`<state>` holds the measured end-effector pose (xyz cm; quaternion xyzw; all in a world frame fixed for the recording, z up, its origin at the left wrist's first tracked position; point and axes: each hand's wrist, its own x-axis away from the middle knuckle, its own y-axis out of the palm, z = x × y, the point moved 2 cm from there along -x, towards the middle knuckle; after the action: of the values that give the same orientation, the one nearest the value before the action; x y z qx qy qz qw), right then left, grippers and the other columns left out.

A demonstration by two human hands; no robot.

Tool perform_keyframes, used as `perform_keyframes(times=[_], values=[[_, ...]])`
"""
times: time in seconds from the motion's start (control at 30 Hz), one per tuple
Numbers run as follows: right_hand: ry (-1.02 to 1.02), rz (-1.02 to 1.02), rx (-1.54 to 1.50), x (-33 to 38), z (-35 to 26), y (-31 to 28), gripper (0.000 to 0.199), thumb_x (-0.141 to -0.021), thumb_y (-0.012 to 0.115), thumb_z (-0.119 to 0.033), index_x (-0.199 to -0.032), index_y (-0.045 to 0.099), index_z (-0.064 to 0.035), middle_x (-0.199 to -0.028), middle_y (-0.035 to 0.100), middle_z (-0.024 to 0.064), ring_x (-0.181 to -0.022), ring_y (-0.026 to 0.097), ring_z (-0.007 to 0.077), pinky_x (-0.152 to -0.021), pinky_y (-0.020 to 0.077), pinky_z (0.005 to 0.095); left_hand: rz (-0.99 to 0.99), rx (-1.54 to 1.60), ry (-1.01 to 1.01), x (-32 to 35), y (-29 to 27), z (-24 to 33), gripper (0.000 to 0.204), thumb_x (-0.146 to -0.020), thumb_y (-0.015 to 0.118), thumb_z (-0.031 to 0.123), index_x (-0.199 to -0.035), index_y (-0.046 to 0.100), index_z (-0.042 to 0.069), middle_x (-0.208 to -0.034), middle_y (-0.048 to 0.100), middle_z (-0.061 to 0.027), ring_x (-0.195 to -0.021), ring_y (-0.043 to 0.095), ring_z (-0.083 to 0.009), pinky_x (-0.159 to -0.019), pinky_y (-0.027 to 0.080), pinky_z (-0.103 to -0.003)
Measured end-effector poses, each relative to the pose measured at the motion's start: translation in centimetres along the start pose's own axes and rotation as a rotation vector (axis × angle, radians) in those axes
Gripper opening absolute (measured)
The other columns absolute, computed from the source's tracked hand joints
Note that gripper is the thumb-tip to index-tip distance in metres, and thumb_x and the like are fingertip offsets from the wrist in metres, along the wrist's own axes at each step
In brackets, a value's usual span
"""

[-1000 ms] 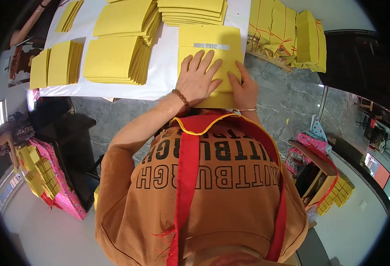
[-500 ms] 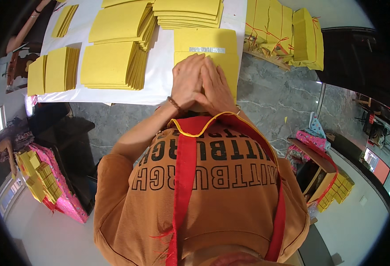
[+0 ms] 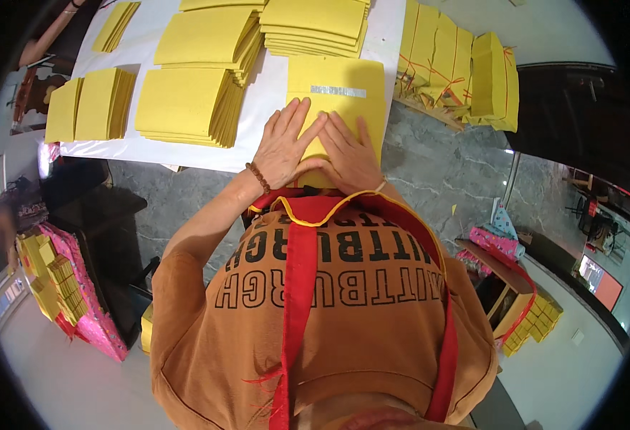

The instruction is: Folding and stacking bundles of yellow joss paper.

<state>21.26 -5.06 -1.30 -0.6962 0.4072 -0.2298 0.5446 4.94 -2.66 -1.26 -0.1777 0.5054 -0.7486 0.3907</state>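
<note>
A sheet of yellow paper, with a crease across its upper part, lies at the near right of the white-covered table. Across it runs a short silvery strip. Flat on the paper's lower half rests my left hand, fingers stretched out, a brown bead bracelet at the wrist. My right hand presses beside it, also flat with fingers spread. The two hands meet around the thumbs, and neither grips anything. The paper's lowest edge is mostly hidden under them.
Left of my hands stands a fanned stack of folded yellow paper, with several more stacks behind and farther left. Yellow bundles tied with red string sit beyond the table's right side. Another person's arm shows at the far left.
My hands have slid down the paper toward me and moved apart at the fingertips, where they were pressed together before. The view has shifted slightly.
</note>
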Motion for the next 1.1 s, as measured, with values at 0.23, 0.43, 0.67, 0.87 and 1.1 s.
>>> perform_keyframes(times=[0.23,0.43,0.67,0.87,1.1], values=[[0.349,0.200,0.010,2.6,2.9,-0.5,0.067,-0.085,0.049,-0.045,-0.134,0.033,-0.0017,-0.143,0.026,0.0168,-0.133,0.023,0.0322,-0.105,0.0162,0.0535,-0.052,-0.206,0.020,-0.3,-1.1,1.3,0.072,-0.078,0.057,0.051,-0.138,0.033,0.018,-0.143,0.021,-0.0221,-0.132,0.022,-0.0358,-0.102,0.018,-0.056],[0.290,0.196,-0.122,2.7,4.2,-0.6,0.065,-0.087,0.049,-0.041,-0.134,0.032,0.0003,-0.142,0.027,0.0188,-0.133,0.023,0.0326,-0.105,0.0215,0.0488,0.000,-0.524,0.329,-1.4,0.1,3.2,0.062,-0.077,0.057,0.034,-0.127,0.042,-0.001,-0.122,0.048,-0.0207,-0.109,0.048,-0.0306,-0.087,0.041,-0.040],[0.645,0.580,-1.148,5.3,6.9,-4.1,0.057,-0.095,0.036,-0.041,-0.137,0.030,-0.0030,-0.140,0.035,0.0121,-0.131,0.031,0.0214,-0.105,0.0247,0.0365,-0.178,-0.143,0.172,-6.1,-5.6,3.0,0.051,-0.067,0.064,0.015,-0.116,0.054,0.006,-0.097,0.061,-0.0122,-0.089,0.058,-0.0245,-0.068,0.049,-0.035],[0.883,0.617,-1.203,7.8,6.6,-1.8,0.050,-0.095,0.036,-0.040,-0.130,0.043,-0.0041,-0.128,0.049,0.0103,-0.120,0.044,0.0197,-0.099,0.0326,0.0341,0.266,-0.227,0.276,-13.6,-12.5,-1.7,0.044,-0.075,0.057,0.007,-0.119,0.054,0.013,-0.103,0.061,-0.0080,-0.094,0.056,-0.0273,-0.077,0.046,-0.037],[0.784,0.509,-1.161,7.1,4.2,-1.1,0.044,-0.096,0.039,-0.036,-0.121,0.052,-0.0030,-0.114,0.058,0.0082,-0.107,0.052,0.0168,-0.090,0.0391,0.0320,0.103,-0.545,0.133,-18.0,-4.3,-10.9,0.042,-0.084,0.053,0.019,-0.125,0.047,0.025,-0.113,0.057,0.0009,-0.102,0.052,-0.0213,-0.082,0.039,-0.039]])
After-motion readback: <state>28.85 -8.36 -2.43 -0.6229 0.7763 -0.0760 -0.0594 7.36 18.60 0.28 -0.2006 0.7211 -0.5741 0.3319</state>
